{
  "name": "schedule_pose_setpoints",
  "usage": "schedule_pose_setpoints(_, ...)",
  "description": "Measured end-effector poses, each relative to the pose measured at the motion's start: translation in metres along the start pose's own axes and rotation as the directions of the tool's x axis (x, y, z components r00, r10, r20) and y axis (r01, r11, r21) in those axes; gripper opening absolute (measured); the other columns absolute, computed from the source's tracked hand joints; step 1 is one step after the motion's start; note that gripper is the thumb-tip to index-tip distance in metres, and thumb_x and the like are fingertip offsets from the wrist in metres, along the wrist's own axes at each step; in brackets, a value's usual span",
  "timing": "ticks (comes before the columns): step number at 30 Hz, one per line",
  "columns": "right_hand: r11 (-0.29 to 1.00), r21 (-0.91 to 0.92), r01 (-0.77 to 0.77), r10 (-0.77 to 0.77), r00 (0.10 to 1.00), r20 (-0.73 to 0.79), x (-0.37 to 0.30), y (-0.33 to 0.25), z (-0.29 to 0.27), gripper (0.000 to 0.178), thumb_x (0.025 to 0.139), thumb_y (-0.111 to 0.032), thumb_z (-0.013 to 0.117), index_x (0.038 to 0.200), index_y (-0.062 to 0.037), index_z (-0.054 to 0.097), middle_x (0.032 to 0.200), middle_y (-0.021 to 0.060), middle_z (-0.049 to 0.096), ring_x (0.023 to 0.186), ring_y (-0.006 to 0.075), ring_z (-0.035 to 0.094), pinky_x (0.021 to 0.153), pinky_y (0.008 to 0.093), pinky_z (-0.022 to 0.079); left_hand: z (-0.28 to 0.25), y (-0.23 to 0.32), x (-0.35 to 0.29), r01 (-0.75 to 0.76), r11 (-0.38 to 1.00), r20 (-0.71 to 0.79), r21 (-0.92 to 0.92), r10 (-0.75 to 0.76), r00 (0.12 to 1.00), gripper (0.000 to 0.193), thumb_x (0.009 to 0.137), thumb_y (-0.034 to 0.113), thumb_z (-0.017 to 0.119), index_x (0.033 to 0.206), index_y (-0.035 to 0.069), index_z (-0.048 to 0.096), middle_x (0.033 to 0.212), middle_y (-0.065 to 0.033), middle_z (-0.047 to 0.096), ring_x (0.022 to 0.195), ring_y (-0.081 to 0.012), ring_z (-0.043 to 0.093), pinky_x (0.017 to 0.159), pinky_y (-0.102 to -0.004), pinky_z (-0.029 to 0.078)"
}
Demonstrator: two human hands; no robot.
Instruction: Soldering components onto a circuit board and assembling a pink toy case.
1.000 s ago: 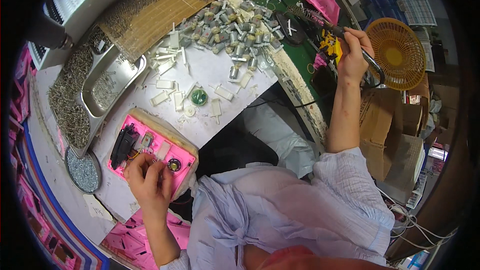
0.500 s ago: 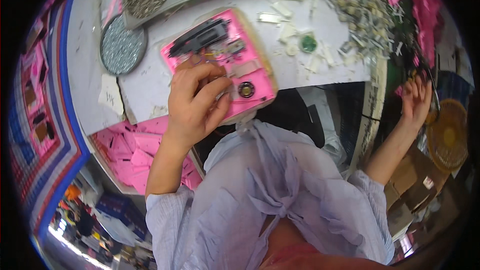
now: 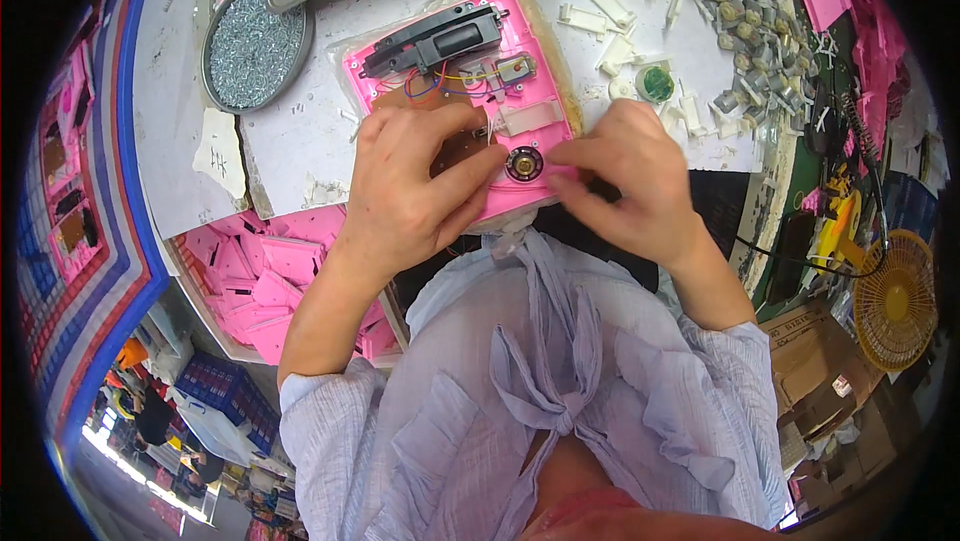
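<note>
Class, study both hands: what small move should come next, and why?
Perhaps the right hand should steady the black disc by its rim: that hand reaches close to the disc's right side, while the left hand is at its left, over the pink casing.

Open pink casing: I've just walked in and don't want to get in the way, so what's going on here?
The person's left hand is over the pink casing, fingertips near its round black part; the right hand is on the other side of that part. Whether either grips something small is unclear. A long black unit and coloured wires sit inside the casing. White plastic pieces and small metal cylinders lie to its right.
</note>
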State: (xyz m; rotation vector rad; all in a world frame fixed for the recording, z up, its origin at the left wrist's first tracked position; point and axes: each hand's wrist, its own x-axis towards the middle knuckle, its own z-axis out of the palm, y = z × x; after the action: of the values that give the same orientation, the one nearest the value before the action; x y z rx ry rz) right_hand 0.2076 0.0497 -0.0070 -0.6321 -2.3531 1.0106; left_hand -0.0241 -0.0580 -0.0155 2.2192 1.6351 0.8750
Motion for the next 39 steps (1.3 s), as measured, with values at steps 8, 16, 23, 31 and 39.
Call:
schedule_pose_setpoints(8, 0.968, -0.229, 0.099, -0.084, 0.994, 0.075, 0.002, 0.0, 0.022, 0.021, 0.076, -0.019, 0.08, 0.095, -0.0127, 0.075, 0.084, 0.0006, 0.06, 0.085, 0.023, 0.055, 0.084, 0.0424, 0.039, -0.002, -0.001, -0.015, 0.042, 0.999, -0.077, 0.008, -0.041, 0.996, 0.038, 0.069, 0.012, 0.081, 0.106, 0.015, 0.077, 0.114, -0.0044, 0.064, 0.091, -0.022, 0.061, 0.085, -0.0401, 0.042)
schedule_pose_setpoints(16, 0.981, -0.185, -0.054, 0.039, 0.996, -0.085, 0.021, 0.003, -0.017, 0.014, 0.08, -0.019, 0.08, 0.09, -0.0109, 0.074, 0.073, 0.0002, 0.061, 0.073, 0.0224, 0.057, 0.075, 0.0389, 0.042, 0.0, 0.005, -0.005, 0.064, 0.997, -0.108, 0.046, -0.058, 0.992, 0.035, 0.07, 0.013, 0.082, 0.105, 0.015, 0.077, 0.107, -0.0032, 0.063, 0.09, -0.0218, 0.06, 0.083, -0.0398, 0.041)
schedule_pose_setpoints(23, 0.903, -0.428, -0.036, 0.03, 0.999, -0.02, 0.067, 0.011, 0.009, 0.019, 0.079, -0.023, 0.081, 0.083, -0.0077, 0.071, 0.07, 0.0026, 0.064, 0.07, 0.0235, 0.061, 0.072, 0.0372, 0.045, -0.002, 0.001, -0.009, 0.122, 0.991, -0.217, 0.059, -0.107, 0.97, 0.035, 0.07, 0.015, 0.083, 0.104, 0.016, 0.077, 0.109, -0.004, 0.063, 0.09, -0.0237, 0.06, 0.085, -0.0407, 0.041)
schedule_pose_setpoints(31, 0.919, -0.386, -0.082, 0.136, 0.984, 0.115, 0.074, 0.013, 0.003, 0.017, 0.082, -0.023, 0.076, 0.081, -0.0067, 0.07, 0.068, 0.0109, 0.066, 0.067, 0.0298, 0.066, 0.065, 0.0446, 0.05, 0.003, 0.001, 0.023, 0.128, 0.956, -0.23, 0.263, -0.067, 0.971, 0.028, 0.076, 0.02, 0.079, 0.104, 0.017, 0.077, 0.118, -0.0033, 0.063, 0.105, -0.0252, 0.057, 0.096, -0.0442, 0.036)
schedule_pose_setpoints(39, 0.625, -0.76, 0.177, -0.031, 0.979, 0.203, 0.073, -0.009, 0.02, 0.017, 0.079, -0.022, 0.066, 0.079, -0.0049, 0.068, 0.075, 0.0087, 0.066, 0.075, 0.0261, 0.061, 0.067, 0.042, 0.045, 0.001, -0.009, 0.041, 0.073, 0.947, -0.124, 0.313, -0.035, 0.992, 0.028, 0.077, 0.023, 0.08, 0.104, 0.016, 0.078, 0.12, -0.0051, 0.063, 0.103, -0.0244, 0.059, 0.098, -0.0438, 0.035)
